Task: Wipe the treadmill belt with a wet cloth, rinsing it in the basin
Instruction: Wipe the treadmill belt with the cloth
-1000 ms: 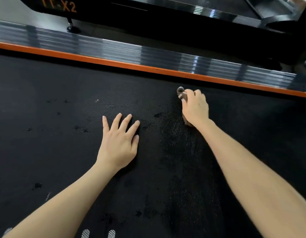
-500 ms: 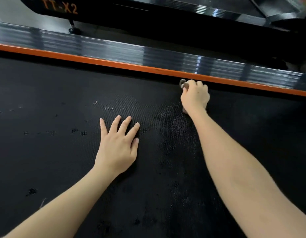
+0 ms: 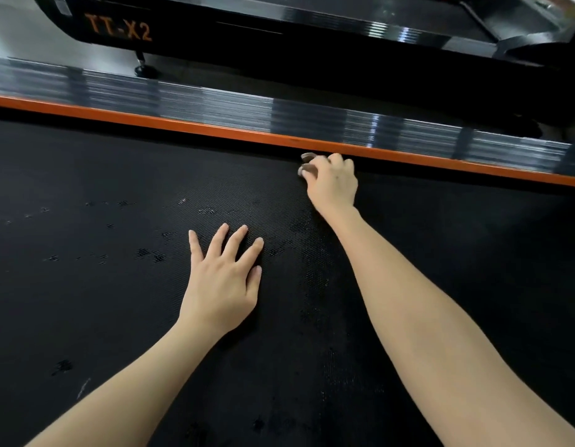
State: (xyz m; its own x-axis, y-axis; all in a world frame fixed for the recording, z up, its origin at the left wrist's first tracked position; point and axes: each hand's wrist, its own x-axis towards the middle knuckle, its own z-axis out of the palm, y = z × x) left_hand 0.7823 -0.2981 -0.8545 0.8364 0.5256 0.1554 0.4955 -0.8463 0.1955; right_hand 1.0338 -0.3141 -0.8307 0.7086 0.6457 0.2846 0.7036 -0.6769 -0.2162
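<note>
Right hand [image 3: 333,183] clamps a small brownish bunched cloth [image 3: 307,162] onto the black textured treadmill belt [image 3: 102,301], just below the orange side strip [image 3: 182,127]. Left hand [image 3: 221,279], fingers spread flat, evidently braces the reach.

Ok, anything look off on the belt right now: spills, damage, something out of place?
No damage or anything askew. The belt carries scattered dark spots, likely drips, left of the left hand, which rests flat. A glistening damp streak lies behind the right hand, which grips the cloth beside the orange rail.
</note>
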